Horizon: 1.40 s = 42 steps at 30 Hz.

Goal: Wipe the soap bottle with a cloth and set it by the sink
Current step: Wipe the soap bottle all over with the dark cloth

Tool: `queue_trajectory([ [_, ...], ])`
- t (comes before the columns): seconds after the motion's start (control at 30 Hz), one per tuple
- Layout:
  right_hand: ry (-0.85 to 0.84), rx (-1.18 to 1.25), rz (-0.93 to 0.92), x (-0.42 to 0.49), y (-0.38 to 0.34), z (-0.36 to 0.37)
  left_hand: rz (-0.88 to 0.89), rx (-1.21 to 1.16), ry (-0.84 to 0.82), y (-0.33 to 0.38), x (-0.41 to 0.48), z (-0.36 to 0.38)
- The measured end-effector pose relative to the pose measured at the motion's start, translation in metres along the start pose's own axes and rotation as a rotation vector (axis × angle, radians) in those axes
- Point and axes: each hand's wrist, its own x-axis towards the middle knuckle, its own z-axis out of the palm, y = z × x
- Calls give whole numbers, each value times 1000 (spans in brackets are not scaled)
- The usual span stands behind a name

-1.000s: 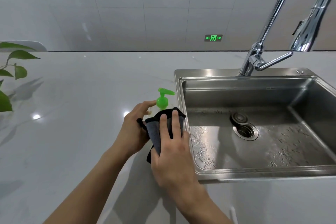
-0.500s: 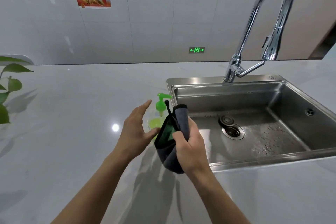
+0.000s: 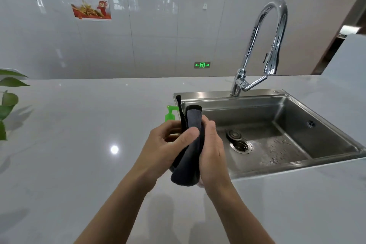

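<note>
The soap bottle (image 3: 170, 116) shows only its green pump head, just left of the sink's left rim. Its body is hidden behind my left hand and the cloth. Both hands hold the dark grey cloth (image 3: 188, 168) upright in front of the bottle, above the counter. My left hand (image 3: 164, 144) presses its thumb on the cloth's front, fingers curled behind. On the cloth's right side, my right hand (image 3: 213, 150) is closed around it. Whether my fingers touch the bottle I cannot tell.
The steel sink (image 3: 297, 166) lies to the right, its basin wet around a drain (image 3: 240, 145). A tall chrome faucet (image 3: 257, 45) rises at its back. White counter (image 3: 79, 125) stretches left to a leafy plant (image 3: 8, 103) at the edge.
My right hand took the cloth off the bottle. My left hand, open beside the bottle half a second ago, has now closed onto the cloth. The view has tilted upward.
</note>
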Motion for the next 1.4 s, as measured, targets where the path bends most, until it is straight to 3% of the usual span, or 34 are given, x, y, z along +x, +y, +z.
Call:
queue_trajectory([
  [0.27, 117, 78, 121, -27, -27, -108, 17, -148, -11, 17, -19, 88],
  [0.57, 243, 55, 106, -56, -67, -316, -46, -233, -118, 17, -23, 295],
  [0.83, 439, -226, 19, -77, -106, -488, -142, -238, -527, 6, 5, 460],
  [1.1, 672, -297, 126, -43, -86, -623, -188, -148, -428, -14, 59, 602],
  [1.4, 711, -296, 345, 78, -35, -747, -142, 135, -345, -60, 189, 711],
])
